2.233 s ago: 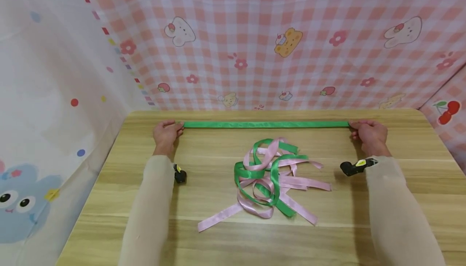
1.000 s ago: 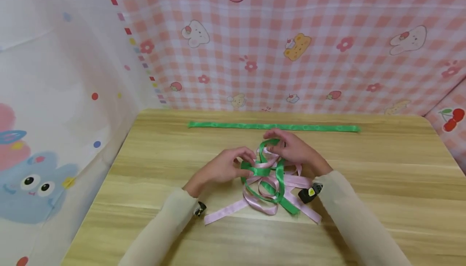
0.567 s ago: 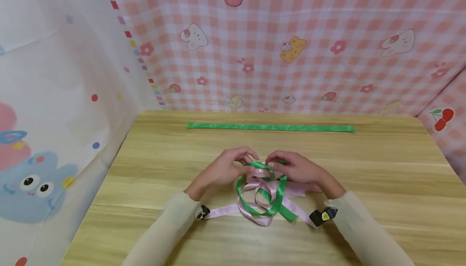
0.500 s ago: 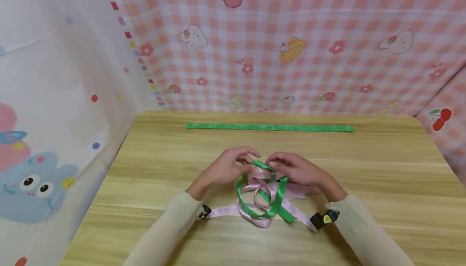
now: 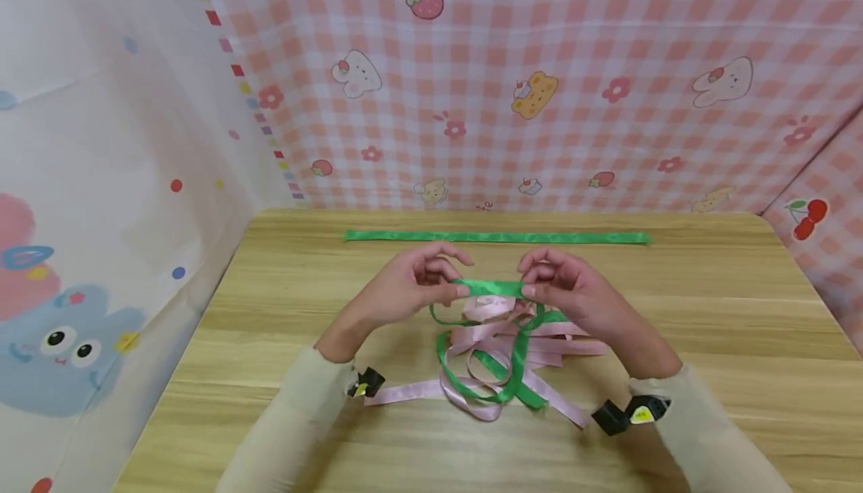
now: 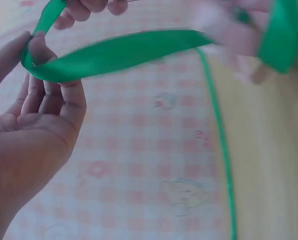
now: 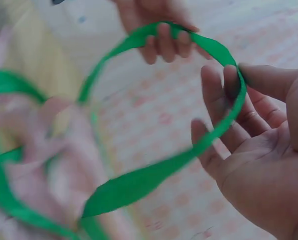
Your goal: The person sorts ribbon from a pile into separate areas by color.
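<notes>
Between my two hands a green satin ribbon (image 5: 494,288) is stretched, lifted above a tangled heap of ribbons. My left hand (image 5: 413,283) pinches it between thumb and forefinger at the left. At the right, my right hand (image 5: 573,292) pinches it the same way, other fingers loosely curled. Both wrist views show the green ribbon (image 6: 124,55) looping down from the fingers toward the heap. Pink ribbons (image 5: 485,328) lie coiled under the hands, with more green loops among them and several pink ends fanned out to the sides.
A single green ribbon (image 5: 499,237) lies straight along the back of the wooden table (image 5: 283,313). Behind the table hangs a pink checked cloth (image 5: 472,51); a white printed cloth (image 5: 121,141) hangs at the left. Black wrist cameras sit on both cuffs.
Earlier both hands held the ends of the straight green ribbon at the back and let it go. They moved to the heap, took hold of another green ribbon and raised part of it.
</notes>
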`<state>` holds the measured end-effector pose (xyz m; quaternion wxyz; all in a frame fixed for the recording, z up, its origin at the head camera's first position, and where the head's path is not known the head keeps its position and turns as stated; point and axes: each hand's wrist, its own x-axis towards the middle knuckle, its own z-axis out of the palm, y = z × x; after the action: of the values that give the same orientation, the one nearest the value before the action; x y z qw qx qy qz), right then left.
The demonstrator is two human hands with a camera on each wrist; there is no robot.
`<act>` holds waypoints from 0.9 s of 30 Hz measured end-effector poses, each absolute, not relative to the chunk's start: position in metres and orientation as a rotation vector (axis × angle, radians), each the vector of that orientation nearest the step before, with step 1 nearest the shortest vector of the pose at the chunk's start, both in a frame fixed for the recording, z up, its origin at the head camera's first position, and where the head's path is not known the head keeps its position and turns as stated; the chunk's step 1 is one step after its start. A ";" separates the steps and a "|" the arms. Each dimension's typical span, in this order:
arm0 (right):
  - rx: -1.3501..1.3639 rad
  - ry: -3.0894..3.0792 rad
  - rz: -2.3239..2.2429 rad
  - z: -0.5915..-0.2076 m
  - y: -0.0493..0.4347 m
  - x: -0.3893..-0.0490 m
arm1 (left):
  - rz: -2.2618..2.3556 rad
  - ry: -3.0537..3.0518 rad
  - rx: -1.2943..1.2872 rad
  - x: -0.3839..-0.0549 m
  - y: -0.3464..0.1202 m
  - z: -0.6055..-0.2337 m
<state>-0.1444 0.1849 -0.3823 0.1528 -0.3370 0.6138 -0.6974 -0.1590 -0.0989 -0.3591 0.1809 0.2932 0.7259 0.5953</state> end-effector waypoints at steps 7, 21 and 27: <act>-0.998 1.867 -2.001 -0.346 0.205 -0.138 | 1.692 2.094 0.849 -0.155 -0.121 -0.335; -0.876 2.435 -1.396 -0.321 0.265 -0.118 | 1.633 2.177 0.816 -0.156 -0.136 -0.332; -0.935 2.527 -1.227 -0.331 0.218 -0.116 | 1.544 2.123 0.965 -0.152 -0.108 -0.330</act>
<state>-0.1157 0.2185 -0.3310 0.0903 -0.3146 0.8500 -0.4128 -0.1519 -0.1075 -0.3301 0.1718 0.3398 0.7478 0.5438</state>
